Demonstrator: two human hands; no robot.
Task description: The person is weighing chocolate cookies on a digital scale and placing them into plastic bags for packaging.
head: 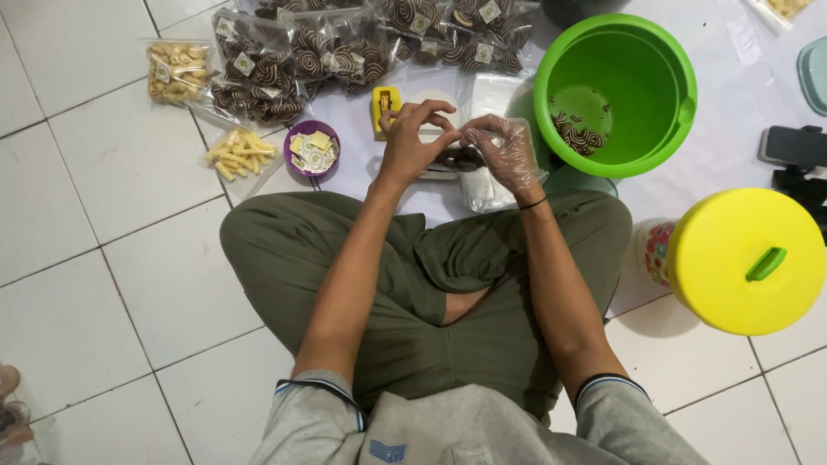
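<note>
I sit cross-legged on a white tiled floor. My left hand [412, 138] is bare and pinches the top of a small clear bag of dark spiral cookies [457, 159] that rests on a white kitchen scale [431, 129]. My right hand [506, 151] wears a thin clear plastic glove and grips the same bag from the right. Both hands meet over the bag. A stack of empty clear bags [482, 185] lies just under my right hand.
A green bucket [551, 95] with spiral cookies in its bottom stands at right. A yellow lidded container [745, 263] is nearer right. Filled cookie bags [327, 52] lie ahead, stick-snack bags [241, 153] at left, a purple bowl of labels [312, 148], a yellow tool [385, 108].
</note>
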